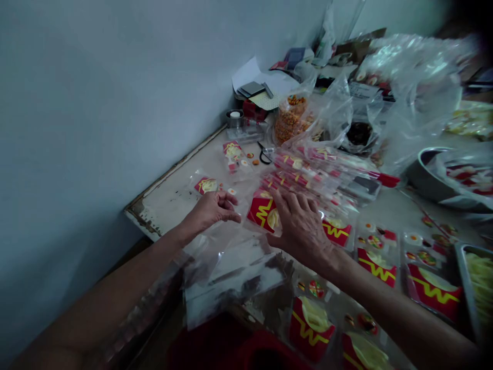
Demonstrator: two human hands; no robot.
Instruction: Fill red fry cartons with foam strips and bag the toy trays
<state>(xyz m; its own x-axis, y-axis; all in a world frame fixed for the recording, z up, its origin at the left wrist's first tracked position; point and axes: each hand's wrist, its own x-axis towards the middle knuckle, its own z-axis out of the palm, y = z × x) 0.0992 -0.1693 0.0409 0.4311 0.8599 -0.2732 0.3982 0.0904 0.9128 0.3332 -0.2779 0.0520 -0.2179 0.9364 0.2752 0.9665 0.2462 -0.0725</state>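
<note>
A red packet with a yellow zigzag and pale fry-like pieces lies tilted inside a clear plastic bag. My right hand grips its right side, fingers stretched over it and thumb at the lower edge. At the bag's left edge is my left hand, its fingers curled toward the thumb in a pinch on the clear plastic. Exactly where the fingertips meet the film is hard to see. Below both hands, a stack of clear, flat bags hangs over the table's front edge.
Filled bags are piled behind my right hand. Several red packets with small food-shaped pieces lie at the right, beside a metal tray of pale strips. Black-handled scissors, a bag of orange bits and a grey bowl stand farther back.
</note>
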